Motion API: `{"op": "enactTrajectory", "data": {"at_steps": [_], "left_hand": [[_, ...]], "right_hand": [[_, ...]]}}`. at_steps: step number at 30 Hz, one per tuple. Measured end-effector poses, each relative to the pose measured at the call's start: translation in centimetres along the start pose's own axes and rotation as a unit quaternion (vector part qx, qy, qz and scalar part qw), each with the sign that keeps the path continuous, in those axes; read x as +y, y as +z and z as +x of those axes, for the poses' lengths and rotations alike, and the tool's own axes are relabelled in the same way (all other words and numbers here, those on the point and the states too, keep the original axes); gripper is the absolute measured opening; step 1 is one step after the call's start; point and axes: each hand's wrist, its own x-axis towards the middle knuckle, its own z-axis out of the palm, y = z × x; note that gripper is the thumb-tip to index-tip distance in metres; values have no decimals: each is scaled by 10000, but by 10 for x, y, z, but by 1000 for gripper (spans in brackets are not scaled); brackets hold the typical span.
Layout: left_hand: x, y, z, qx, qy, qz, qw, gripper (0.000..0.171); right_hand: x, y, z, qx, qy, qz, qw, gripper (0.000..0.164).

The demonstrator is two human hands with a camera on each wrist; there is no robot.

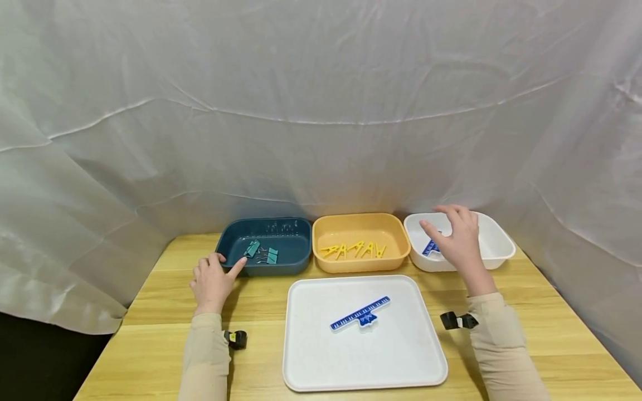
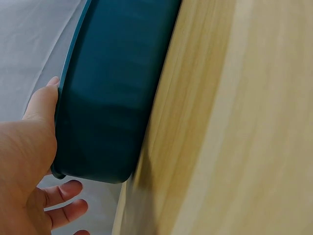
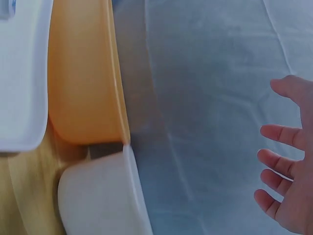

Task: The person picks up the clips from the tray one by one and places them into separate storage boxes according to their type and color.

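My left hand [image 1: 212, 283] rests at the near left corner of the dark teal bin [image 1: 293, 245], thumb over its rim and the other fingers loosely bent outside. Green binder clips [image 1: 272, 256] lie inside that bin. Above the white bin [image 1: 494, 239] hovers my right hand [image 1: 458, 239], fingers spread and holding nothing. A blue clip [image 1: 430, 248] lies in the white bin, partly hidden by this hand. Another blue clip [image 1: 360, 315], with a long bar patterned like piano keys, lies on the white tray [image 1: 321, 359].
Between the two other bins stands a yellow-orange bin [image 1: 361, 224] with several yellow clips [image 1: 342, 251] in it. The bins stand in a row along the back of the wooden table [image 1: 261, 312], before a pale grey curtain [image 1: 321, 156].
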Motion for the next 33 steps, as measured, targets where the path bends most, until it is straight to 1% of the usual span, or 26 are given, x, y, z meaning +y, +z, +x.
{"op": "enactTrajectory", "data": {"at_steps": [5, 11, 20, 27, 33], "left_hand": [[0, -1, 0, -8, -4, -20, 10000, 64], [0, -1, 0, -43, -3, -19, 10000, 67], [1, -1, -1, -49, -14, -31, 10000, 65], [1, -1, 0, -65, -7, -13, 10000, 68], [0, -1, 0, -94, 1, -16, 10000, 70]], "right_hand": [[-10, 7, -3, 60, -473, 83, 9988, 40], [-21, 17, -12, -170, -1036, 12, 9945, 40], [-27, 27, -31, -394, -1515, 12, 9877, 43], [-38, 31, -48, -854, -1601, -202, 9832, 45], [-45, 33, -60, -996, -1942, -156, 9758, 46]]}}
